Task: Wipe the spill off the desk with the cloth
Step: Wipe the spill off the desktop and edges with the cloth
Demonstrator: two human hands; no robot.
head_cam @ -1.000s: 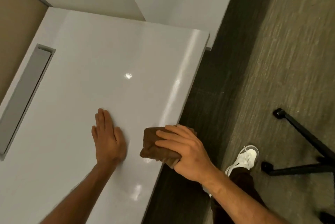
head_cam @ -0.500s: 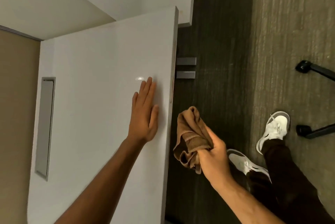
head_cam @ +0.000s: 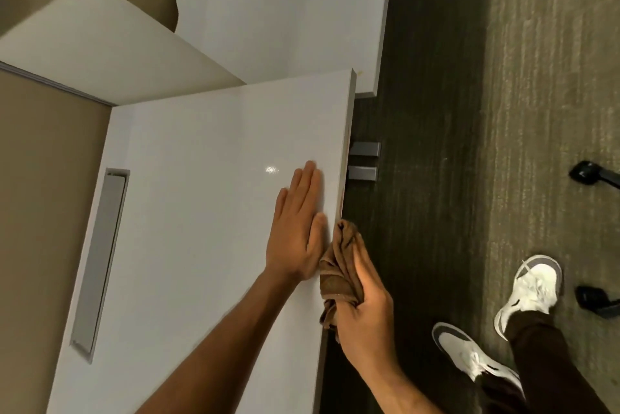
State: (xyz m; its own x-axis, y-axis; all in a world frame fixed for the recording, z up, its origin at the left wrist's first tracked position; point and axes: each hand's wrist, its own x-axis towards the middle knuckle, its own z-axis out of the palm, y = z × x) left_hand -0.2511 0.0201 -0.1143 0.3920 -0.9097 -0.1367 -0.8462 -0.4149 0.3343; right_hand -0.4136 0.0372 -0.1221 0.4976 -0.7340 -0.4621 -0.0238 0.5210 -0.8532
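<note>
Seen from the head camera, a glossy white rectangular desk (head_cam: 188, 212) fills the left and middle, its top bare and catching one small bright glint of ceiling light just beyond the fingertips of the left hand (head_cam: 297, 229). That hand lies palm-down on the desk close to its right edge, its grip spread flat with the fingers straight and together, pinching nothing. A long grey recessed slot (head_cam: 100, 262) runs along the far left side of the desk, well apart from the hand. The right hand (head_cam: 364, 309) is at the desk's right edge, its grip closed around a crumpled brown cloth (head_cam: 339, 266), which is bunched against that edge just beside the left hand. No spill can be made out on the desk. Past the desk's far end stand two more white panels (head_cam: 278, 11). To the right of the desk lies dark, then olive carpet (head_cam: 536, 111), with two white sneakers (head_cam: 530, 289) and black chair legs (head_cam: 590, 175).
</note>
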